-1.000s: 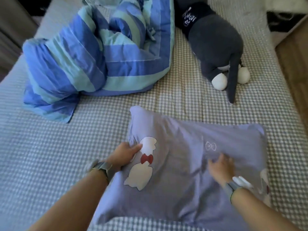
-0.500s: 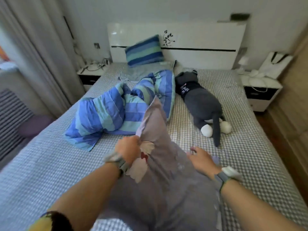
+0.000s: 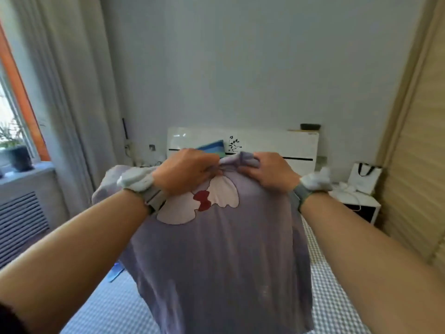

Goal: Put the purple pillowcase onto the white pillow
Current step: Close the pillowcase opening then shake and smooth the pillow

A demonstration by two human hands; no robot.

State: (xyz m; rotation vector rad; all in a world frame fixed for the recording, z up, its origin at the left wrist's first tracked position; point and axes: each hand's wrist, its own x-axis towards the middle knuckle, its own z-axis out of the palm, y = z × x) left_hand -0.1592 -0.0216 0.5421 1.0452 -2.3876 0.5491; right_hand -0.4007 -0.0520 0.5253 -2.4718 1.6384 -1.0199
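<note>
Pillowcase (image 3: 224,261) now hangs upright above the bed (image 3: 337,297), lifted off it since a second ago. I note left hand (image 3: 185,172) and right hand (image 3: 267,172) both clamped on its top edge; pillow evidently inside, ready for shaking down.

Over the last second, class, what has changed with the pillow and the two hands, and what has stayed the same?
The purple pillowcase, lying flat on the bed a second ago, now hangs upright in the air. The left hand and right hand moved from resting on its face to gripping its bunched top edge, close together. The pillowcase remains on the pillow, above the checked bed.
</note>
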